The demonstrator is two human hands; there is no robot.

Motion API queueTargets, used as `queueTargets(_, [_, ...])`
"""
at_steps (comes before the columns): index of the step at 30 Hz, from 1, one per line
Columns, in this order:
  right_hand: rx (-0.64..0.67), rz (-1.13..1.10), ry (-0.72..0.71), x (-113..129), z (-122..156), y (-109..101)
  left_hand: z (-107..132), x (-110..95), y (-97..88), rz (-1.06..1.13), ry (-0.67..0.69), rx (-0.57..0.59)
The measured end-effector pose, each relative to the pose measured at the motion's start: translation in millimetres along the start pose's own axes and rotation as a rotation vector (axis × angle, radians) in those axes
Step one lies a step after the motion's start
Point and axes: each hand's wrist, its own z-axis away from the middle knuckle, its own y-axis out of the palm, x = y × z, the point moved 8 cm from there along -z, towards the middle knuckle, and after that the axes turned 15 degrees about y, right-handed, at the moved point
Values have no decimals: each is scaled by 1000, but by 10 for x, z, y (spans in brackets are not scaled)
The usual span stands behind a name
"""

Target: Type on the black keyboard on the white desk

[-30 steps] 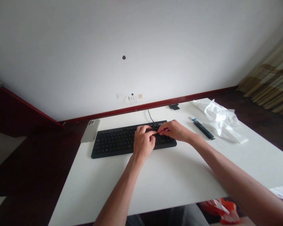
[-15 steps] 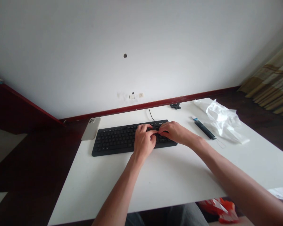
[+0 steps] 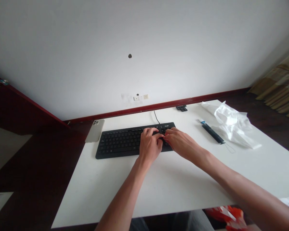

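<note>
Behind your flat white table (image 3: 183,189) stands a plain pale wall (image 3: 86,48). On that tabletop, toward its far side and left of its middle, lies your long black plastic keyboard (image 3: 121,142), flat, with its keys facing up. Your bare left hand (image 3: 149,144) is bent over the keys right of the middle, fingers curled and thumb reaching toward the other hand. Your bare right hand (image 3: 181,141) comes in over the keyboard's right end, and its curled fingertips meet or nearly meet your left thumb. You have both hands close together there; whether either one pinches something small between the fingers, I cannot tell. From the keyboard's back edge, a thin black cable (image 3: 156,116) runs away to the table's far edge. Just past the keyboard's left end lies a pale smartphone (image 3: 94,131), camera lenses up. Beyond your right hand, near the far edge, sits a small cluster of loose black keycaps (image 3: 181,108). Farther right you have a slim black bar with a blue end (image 3: 212,133) and a thin loop at its nearer end, and beside it a crumpled white translucent plastic bag (image 3: 231,120).
</note>
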Motion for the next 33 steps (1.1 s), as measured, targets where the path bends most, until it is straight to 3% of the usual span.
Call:
queueTargets(4, [17,-19,18,-88,-28,12,-2,-6,2,-6,10,9])
queueTargets(15, [56,61,73,-32,-72,14,16,11,40,-22,2,18])
queueTargets(22, [-7,-46,104,-152,-140,-11,11,-6,48,-33,10,33])
queueTargets(26, [-125,-253,174,-500,-289,-80,-5,-42,58,-37,21,42])
queueTargets(33, [-400,-389,513,-1539,-488,-23,10,-79,141,-22,50,75])
